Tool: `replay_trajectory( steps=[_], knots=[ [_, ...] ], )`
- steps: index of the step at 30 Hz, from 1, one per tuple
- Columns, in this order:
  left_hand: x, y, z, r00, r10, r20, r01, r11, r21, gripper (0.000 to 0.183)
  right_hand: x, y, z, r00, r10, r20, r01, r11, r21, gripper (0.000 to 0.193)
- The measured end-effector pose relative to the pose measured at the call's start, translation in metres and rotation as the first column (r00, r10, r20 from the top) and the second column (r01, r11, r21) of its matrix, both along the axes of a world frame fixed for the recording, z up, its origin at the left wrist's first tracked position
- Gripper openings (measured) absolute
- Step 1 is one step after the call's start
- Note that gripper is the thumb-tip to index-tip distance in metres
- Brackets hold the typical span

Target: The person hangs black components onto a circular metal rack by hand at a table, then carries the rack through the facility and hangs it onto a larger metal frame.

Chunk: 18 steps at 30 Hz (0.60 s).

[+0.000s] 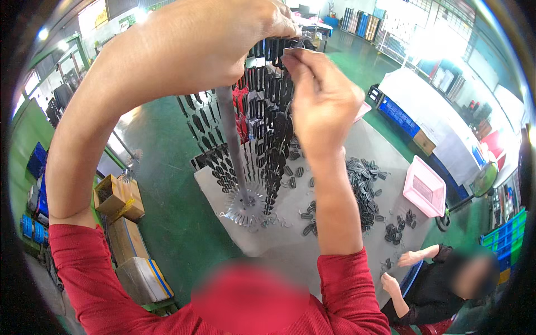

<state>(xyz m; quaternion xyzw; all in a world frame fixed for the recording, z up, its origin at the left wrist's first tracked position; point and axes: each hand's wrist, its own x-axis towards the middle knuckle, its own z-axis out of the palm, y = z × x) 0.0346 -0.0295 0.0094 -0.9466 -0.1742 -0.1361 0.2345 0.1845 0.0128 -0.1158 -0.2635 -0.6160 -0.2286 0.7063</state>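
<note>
At twelve o'clock, reaching over the top of a hanging rack [231, 134] with the left hand [254, 33], perhaps for steadying; impossible to tell whether released or grasping, with the grip hidden. Just beside, pinching with the fingers [306, 66] of the right hand [326, 103], on what looks like one of the black pieces [273, 92] at the top. Around a grey pole [238, 162], columns of these and one red run [241, 103], presumably spread by a spoked disc [237, 212] against tangling. Between three and four o'clock, within reach on the grey desk [268, 245], a loose heap [362, 195] of more. At three, a pink basket [424, 207] with latticed base showing. Near nine, an open cardboard carton [137, 211] with shadowed contents.
</note>
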Motion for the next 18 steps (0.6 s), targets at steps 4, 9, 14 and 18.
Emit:
replay_trajectory(
  steps=[4, 9, 14, 18],
  knots=[
    [-0.022, 0.016, -0.003, 0.998, -0.057, -0.012, 0.058, 0.996, 0.073, 0.042, 0.024, -0.030, 0.000, 0.702, 0.509, -0.499, -0.712, 0.511, -0.481, 0.013],
    [-0.030, 0.008, -0.006, 0.998, -0.064, -0.028, 0.067, 0.989, 0.130, 0.047, 0.111, -0.020, -0.027, 0.801, 0.273, -0.533, -0.537, 0.723, -0.436, 0.020],
    [-0.035, 0.020, -0.002, 0.992, -0.126, 0.007, 0.126, 0.987, -0.098, 0.051, 0.205, 0.000, -0.085, 0.920, -0.188, -0.343, -0.104, 0.727, -0.679, 0.019],
    [-0.032, 0.009, 0.001, 0.999, -0.041, -0.033, 0.038, 0.996, -0.081, 0.050, 0.221, -0.004, -0.126, 0.847, -0.468, 0.253, 0.349, 0.130, -0.928, 0.034]
  ],
)
